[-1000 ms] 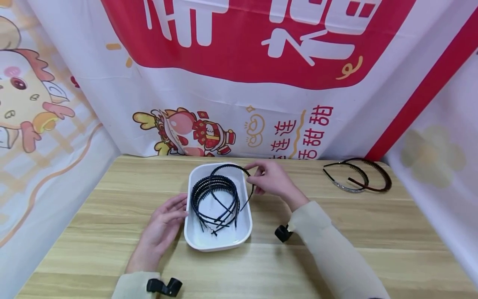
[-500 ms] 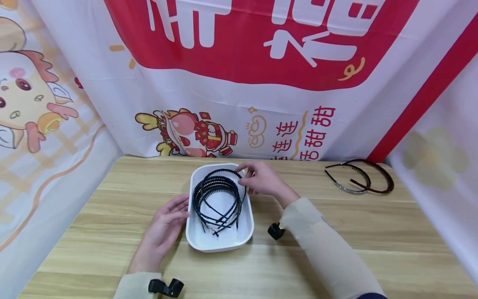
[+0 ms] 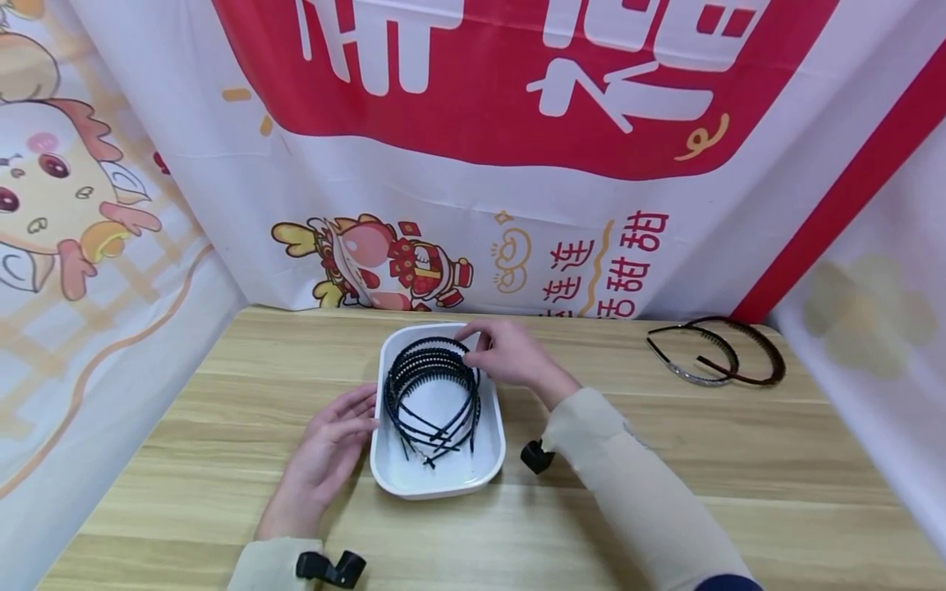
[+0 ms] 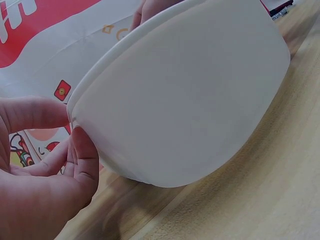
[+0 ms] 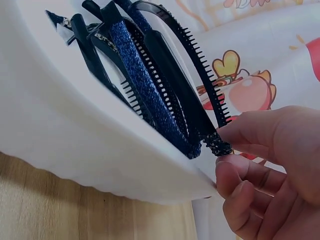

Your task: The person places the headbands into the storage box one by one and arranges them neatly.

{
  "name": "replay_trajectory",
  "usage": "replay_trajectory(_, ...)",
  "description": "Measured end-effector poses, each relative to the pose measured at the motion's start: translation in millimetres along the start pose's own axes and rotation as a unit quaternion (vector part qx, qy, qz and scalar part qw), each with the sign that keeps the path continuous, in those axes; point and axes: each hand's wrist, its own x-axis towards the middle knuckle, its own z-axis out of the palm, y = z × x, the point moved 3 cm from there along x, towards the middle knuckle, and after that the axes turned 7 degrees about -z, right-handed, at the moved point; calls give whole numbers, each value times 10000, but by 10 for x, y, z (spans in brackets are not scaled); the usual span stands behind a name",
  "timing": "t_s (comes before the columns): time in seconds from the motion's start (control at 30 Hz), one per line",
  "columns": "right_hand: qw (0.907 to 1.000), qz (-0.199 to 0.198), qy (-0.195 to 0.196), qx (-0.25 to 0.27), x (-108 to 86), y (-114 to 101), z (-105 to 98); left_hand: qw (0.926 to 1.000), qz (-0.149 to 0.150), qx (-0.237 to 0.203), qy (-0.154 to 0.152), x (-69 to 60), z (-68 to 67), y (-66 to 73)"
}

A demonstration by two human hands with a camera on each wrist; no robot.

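Observation:
A white plastic box holds a stack of black headbands, some toothed, and one in glittery dark blue in the right wrist view. At the box's right far side, my right hand pinches a black headband with beaded trim between thumb and fingers, level with the stack. My left hand touches the box's left outer wall with loosely bent fingers, its fingertips at the rim in the left wrist view.
Two more headbands lie at the far right of the wooden table: a silver-trimmed one overlapping a brown one. A printed cloth hangs behind the table, with more cloth at both sides.
My right hand has moved left and lowered the headband it pinches into the box, alongside the stack. The left hand has stayed at the box's wall.

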Motion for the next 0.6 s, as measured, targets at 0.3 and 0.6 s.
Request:
replay_trajectory(0.3, 9992, -62, -63, -400, 62, -55, 62, 10000, 24, 6, -57, -2, -8, -10)
replay_trajectory(0.6, 9983, -15, -169, -552, 101, -75, 94, 10000, -32, 2, 28, -14, 14, 1)
